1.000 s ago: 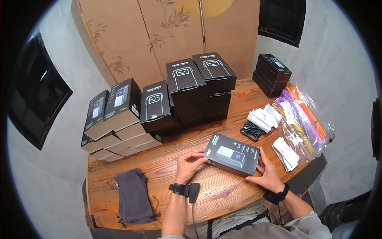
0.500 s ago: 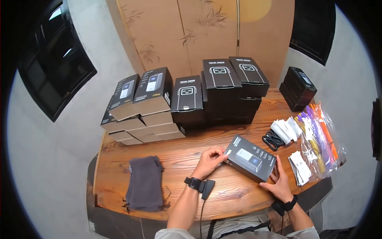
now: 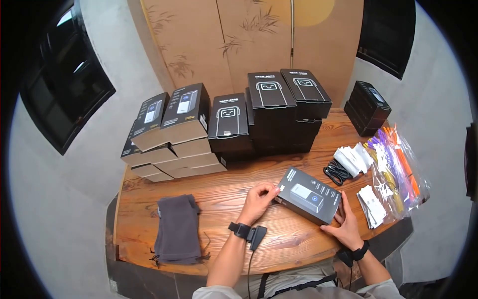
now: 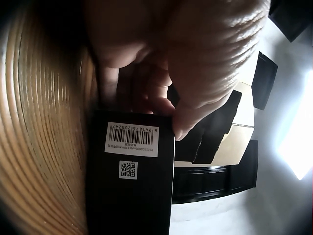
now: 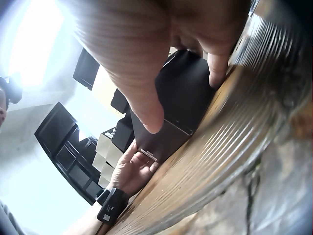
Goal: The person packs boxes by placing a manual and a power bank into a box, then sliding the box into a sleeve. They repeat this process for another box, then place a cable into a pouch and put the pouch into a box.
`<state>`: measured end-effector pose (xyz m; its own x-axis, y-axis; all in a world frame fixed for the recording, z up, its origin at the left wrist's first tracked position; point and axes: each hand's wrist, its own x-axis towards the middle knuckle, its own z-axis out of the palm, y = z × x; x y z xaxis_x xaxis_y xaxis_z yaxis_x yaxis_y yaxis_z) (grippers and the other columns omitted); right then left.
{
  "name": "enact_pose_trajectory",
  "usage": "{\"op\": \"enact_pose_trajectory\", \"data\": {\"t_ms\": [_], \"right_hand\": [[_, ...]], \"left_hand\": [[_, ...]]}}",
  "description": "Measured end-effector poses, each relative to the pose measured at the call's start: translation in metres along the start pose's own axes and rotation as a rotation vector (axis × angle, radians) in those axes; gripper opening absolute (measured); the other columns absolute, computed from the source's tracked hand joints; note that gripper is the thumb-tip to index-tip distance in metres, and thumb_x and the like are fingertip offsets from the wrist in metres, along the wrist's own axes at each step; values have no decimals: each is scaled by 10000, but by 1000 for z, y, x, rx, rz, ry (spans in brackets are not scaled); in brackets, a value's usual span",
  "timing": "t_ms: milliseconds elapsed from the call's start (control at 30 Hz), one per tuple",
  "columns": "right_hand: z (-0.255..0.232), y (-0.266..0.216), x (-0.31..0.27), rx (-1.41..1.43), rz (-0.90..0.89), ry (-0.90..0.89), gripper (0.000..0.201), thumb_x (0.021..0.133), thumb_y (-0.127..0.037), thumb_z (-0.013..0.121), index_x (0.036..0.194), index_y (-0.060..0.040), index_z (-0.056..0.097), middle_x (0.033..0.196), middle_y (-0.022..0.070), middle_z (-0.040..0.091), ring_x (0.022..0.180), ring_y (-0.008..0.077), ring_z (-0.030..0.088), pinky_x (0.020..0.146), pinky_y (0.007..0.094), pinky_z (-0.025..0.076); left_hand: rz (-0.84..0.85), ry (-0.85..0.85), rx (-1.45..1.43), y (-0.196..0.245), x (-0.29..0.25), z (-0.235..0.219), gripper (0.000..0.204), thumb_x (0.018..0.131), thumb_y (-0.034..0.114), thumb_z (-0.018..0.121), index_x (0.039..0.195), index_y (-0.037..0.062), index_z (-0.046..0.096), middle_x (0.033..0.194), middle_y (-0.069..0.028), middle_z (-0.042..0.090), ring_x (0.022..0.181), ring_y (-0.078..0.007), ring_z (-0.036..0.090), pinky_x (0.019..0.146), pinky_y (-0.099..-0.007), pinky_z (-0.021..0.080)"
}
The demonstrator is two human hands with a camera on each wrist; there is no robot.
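A black box (image 3: 303, 209) with a power bank pictured on top lies at an angle on the wooden table (image 3: 234, 182). My left hand (image 3: 257, 203) pinches its left corner, thumb at the top edge and the other fingers curled at the end face. In the left wrist view that end face carries a white barcode label (image 4: 131, 139) and a small QR code (image 4: 128, 170). My right hand (image 3: 347, 228) holds the other end, thumb on the near side and fingers around the far side. From the right wrist, the box's dark side (image 5: 183, 88) shows between thumb and fingers.
Stacked boxes (image 3: 229, 117) line the back; a smaller black stack (image 3: 367, 109) stands back right. Rightward lie a black cable (image 3: 337, 172), white packets (image 3: 354, 159), white cards (image 3: 371, 207) and a plastic bag (image 3: 398, 174) of coloured strips. Dark cloth pouches (image 3: 178, 229) lie front left.
The head view has turned, shifting the whole scene in frame. My left thumb and fingers have shifted slightly at the box's corner, while my right hand keeps its hold.
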<state>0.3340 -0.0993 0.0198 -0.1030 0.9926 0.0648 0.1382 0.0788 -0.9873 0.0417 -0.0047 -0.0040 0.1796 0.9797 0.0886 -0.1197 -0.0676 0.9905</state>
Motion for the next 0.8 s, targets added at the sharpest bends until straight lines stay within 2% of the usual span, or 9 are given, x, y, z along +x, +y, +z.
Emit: {"op": "enact_pose_trajectory", "data": {"t_ms": [67, 167, 267, 367, 467, 567, 600, 700, 800], "right_hand": [[-1, 1, 0, -20, -3, 1, 1193, 667, -29, 857, 1535, -34, 39, 1530, 188, 262, 1413, 286, 310, 1115, 406, 362], [-1, -1, 0, -30, 21, -12, 1203, 666, 37, 828, 1536, -35, 1, 1538, 166, 246, 1412, 255, 300, 1135, 386, 320], [-2, -3, 0, -26, 15, -20, 1210, 667, 26, 835, 1535, -31, -7, 1529, 177, 262, 1411, 258, 300, 1138, 382, 315], [-6, -16, 1, -140, -25, -61, 1153, 672, -50, 851, 1530, -7, 83, 1514, 181, 307, 1397, 253, 335, 1116, 382, 343], [-32, -31, 6, -690, -222, -118, 1051, 669, -203, 876, 1492, -4, 252, 1436, 203, 413, 1336, 283, 429, 1060, 359, 417], [-37, -43, 7, -560, -91, -99, 965, 658, -240, 880, 1434, 13, 365, 1382, 193, 473, 1271, 281, 492, 1030, 346, 429], [-36, -44, 8, -539, -110, -83, 917, 647, -232, 887, 1393, 21, 417, 1369, 180, 493, 1234, 280, 518, 1026, 349, 433], [-30, -36, 8, -575, -184, -85, 876, 661, -182, 868, 1399, -1, 432, 1379, 129, 484, 1267, 238, 490, 1037, 345, 419], [-21, -41, 7, -623, -193, -105, 854, 660, -185, 861, 1377, 21, 447, 1387, 159, 474, 1259, 260, 499, 1043, 343, 417]], "left_hand": [[-33, 19, -31, 6, -1, 3, 238, 906, 142, 681, 721, 8, 612, 900, -23, 597, 825, -98, 533, 729, -243, 441], [-23, 21, -19, 8, -1, 3, 222, 898, 138, 691, 730, 13, 619, 895, -19, 593, 824, -91, 530, 728, -242, 441], [-8, -13, 30, 4, -2, 0, 191, 886, 166, 712, 769, 25, 658, 916, -18, 622, 878, -111, 553, 818, -262, 441], [-114, 27, -21, 6, -4, 1, 146, 866, 148, 736, 792, 40, 671, 873, -6, 641, 821, -94, 569, 772, -245, 460], [-79, 99, -82, 10, -4, 8, 120, 861, 102, 736, 836, 20, 652, 817, 5, 622, 712, -53, 556, 633, -176, 459], [-72, 85, -58, 5, -2, 4, 134, 858, 103, 740, 912, 0, 674, 881, -27, 663, 780, -70, 602, 690, -190, 493], [-66, 83, -61, 3, -3, 4, 148, 858, 100, 740, 937, -7, 676, 901, -39, 670, 804, -81, 614, 711, -198, 503], [-58, 84, -78, 9, -4, 4, 194, 853, 84, 741, 1000, -26, 680, 955, -72, 687, 874, -112, 644, 780, -224, 525], [-58, 94, -110, 13, -5, 5, 216, 840, 49, 744, 1025, -40, 677, 995, -98, 689, 926, -138, 654, 838, -249, 532]]}}
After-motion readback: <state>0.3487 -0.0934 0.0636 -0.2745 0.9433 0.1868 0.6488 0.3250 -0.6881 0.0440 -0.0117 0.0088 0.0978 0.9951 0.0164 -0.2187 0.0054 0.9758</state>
